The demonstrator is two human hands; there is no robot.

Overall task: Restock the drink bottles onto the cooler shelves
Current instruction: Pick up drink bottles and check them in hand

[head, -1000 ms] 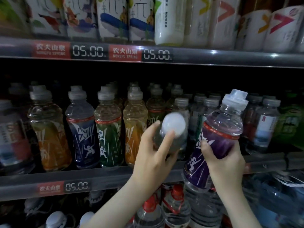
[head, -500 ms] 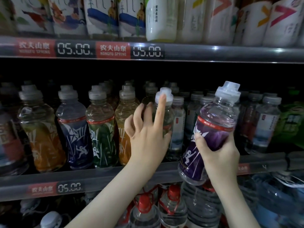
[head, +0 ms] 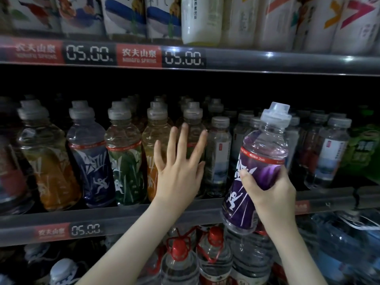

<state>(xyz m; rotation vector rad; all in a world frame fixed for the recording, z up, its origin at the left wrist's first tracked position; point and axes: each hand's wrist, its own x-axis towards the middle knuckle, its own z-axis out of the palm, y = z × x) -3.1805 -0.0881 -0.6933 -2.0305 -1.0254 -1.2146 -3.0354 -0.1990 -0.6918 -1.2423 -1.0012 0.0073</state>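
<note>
My right hand [head: 269, 190] grips a purple sports drink bottle [head: 257, 161] with a clear cap, held upright and slightly tilted in front of the middle cooler shelf [head: 123, 217]. My left hand [head: 181, 167] is spread with straight fingers against a bottle [head: 192, 120] standing in the front row of that shelf, which the hand mostly hides. Left of it stand an orange bottle [head: 156, 145], a green bottle [head: 123, 161], a blue bottle [head: 90, 159] and another orange bottle [head: 47, 163].
Clear water bottles [head: 219, 153] fill the shelf to the right of my left hand. The upper shelf [head: 267, 62] carries white-labelled bottles and price tags. Below, large water jugs with red caps [head: 178, 251] stand close together.
My left hand has set the bottle it held upright into the front row and let go, its fingers now spread flat against it. My right hand keeps holding the purple bottle.
</note>
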